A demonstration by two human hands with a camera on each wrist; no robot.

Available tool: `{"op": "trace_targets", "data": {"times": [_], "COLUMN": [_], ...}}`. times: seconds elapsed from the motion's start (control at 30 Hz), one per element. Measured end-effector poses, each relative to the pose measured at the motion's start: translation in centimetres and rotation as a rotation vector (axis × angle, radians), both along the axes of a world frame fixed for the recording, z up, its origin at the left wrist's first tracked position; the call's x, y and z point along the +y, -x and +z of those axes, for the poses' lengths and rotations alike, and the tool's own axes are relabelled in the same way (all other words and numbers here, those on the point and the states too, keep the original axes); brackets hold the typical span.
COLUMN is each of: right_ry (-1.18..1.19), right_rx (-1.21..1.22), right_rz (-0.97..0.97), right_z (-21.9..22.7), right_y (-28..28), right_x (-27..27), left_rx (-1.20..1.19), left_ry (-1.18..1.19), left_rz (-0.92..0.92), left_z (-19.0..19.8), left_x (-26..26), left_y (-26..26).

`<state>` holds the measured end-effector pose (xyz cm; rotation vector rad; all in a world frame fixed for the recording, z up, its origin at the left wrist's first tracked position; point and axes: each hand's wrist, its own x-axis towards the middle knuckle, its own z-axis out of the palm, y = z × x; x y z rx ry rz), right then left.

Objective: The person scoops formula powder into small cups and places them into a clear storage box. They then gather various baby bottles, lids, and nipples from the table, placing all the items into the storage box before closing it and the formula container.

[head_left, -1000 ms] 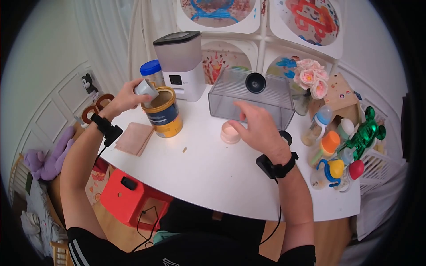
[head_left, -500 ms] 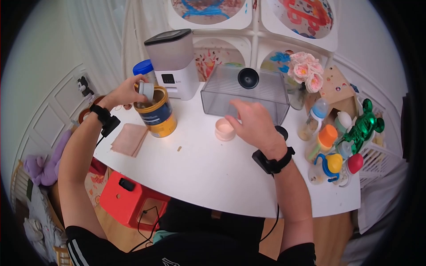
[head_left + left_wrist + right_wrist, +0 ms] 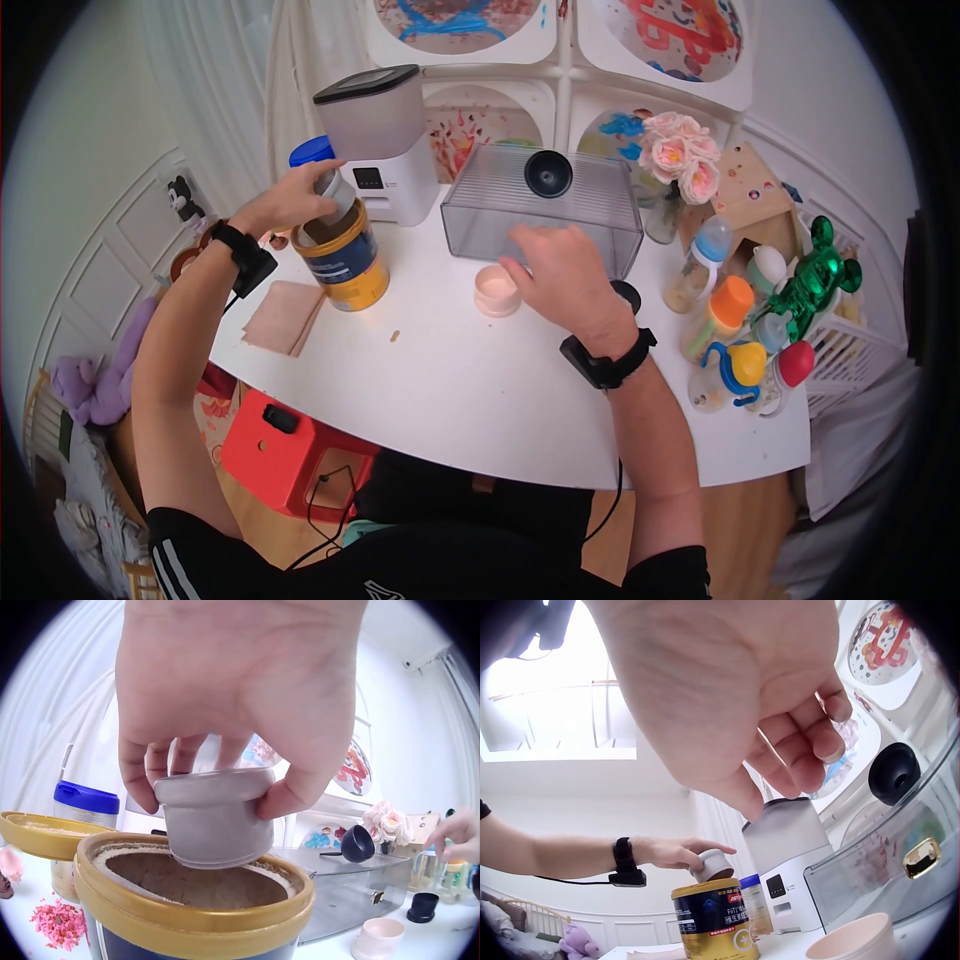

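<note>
My left hand (image 3: 285,198) pinches a small grey cup (image 3: 214,825) by its sides, thumb on one side and fingers on the other. It hangs over the mouth of a gold and dark-blue tin (image 3: 348,275), its base overlapping the opening in the left wrist view. Pale powder coats the tin's inner rim, and its gold lid (image 3: 45,834) stands flipped back on the far side. Nearest my right hand (image 3: 568,285) is a pale pink cup (image 3: 497,292) on the table. That hand hovers with loosely bent fingers and holds nothing.
Behind are a white dispenser (image 3: 388,180), a blue-lidded jar (image 3: 312,150) and a clear grey box (image 3: 600,215) with a black round scoop (image 3: 548,174) on top. Several baby bottles (image 3: 733,300) and a rose vase stand right. A folded beige cloth (image 3: 285,318) lies left.
The grey cup has moved right relative to the tin, from its left rim to over its mouth, still in my left hand. My right hand stays by the pink cup; the head view has shifted slightly.
</note>
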<state>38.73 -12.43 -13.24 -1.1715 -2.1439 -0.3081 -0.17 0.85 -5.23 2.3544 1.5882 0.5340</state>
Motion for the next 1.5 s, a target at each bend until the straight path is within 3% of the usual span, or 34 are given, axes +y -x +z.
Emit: {"op": "trace_targets", "data": {"times": [0.2,0.7,0.8,0.9,1.0,1.1,1.2,1.3,1.5], "right_ry": [-0.003,0.075,0.073,0.073,0.047,0.005,-0.002,0.014,0.051], "right_rx": [0.002,-0.014,-0.019,-0.020,-0.025,-0.038,-0.040,-0.033,-0.009], "right_rz": [-0.006,-0.007,-0.008,-0.009,-0.007,-0.005,-0.005,0.003,0.013], "right_z": [-0.2,-0.3,-0.3,-0.3,-0.4,-0.5,-0.5,-0.4,-0.4], "right_y": [0.0,0.2,0.2,0.2,0.1,0.2,0.1,0.2,-0.4], "right_x": [0.0,0.1,0.1,0.0,0.1,0.1,0.2,0.0,0.4], "left_rx": [0.057,0.095,0.014,0.124,0.012,0.126,-0.006,0.164,-0.050], "left_ry": [0.014,-0.018,-0.094,-0.041,-0.095,-0.049,-0.126,-0.032,-0.148], "left_rz": [0.122,0.045,0.054,0.042,0.044,0.024,0.017,0.021,0.043], "left_z": [1.2,1.1,0.8,0.8,0.8,1.1,0.9,1.4,1.8], "left_x": [-0.8,-0.6,0.1,0.2,0.2,-0.6,0.4,-0.5,0.8], "left_y": [-1.5,-1.6,-1.0,-0.9,-0.8,-1.5,-0.9,-1.4,0.9]}}
